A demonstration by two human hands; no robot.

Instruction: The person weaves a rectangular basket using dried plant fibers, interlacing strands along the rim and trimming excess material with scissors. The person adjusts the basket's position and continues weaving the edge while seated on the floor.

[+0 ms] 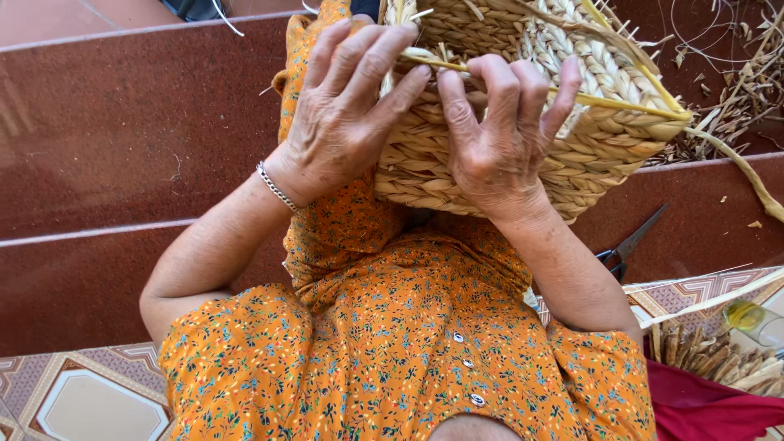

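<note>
The left hand sits on the left side of the woven basket, which rests on the person's lap over the orange flowered dress. Its fingers are spread and bent, and the fingertips pinch a thin yellow strand at the top of the weave. A silver bracelet hangs on that wrist.

The right hand is just beside it, in the middle of the basket. Its fingers are curled and press down on the braided rows, with the same strand running under the fingertips.

I think this step goes best if the strand is kept tight and flat, and pushed snug against the row next to it, so no gap shows. The right hand should hold the weave firm.

To the right, scissors lie on the red step, partly behind the arm. Dry straw bits lie past the basket.

The top of the basket is cut off, so I cannot tell its full shape. The fingertips hide where the strand goes in. A small bottle at the right edge is hard to make out.
</note>
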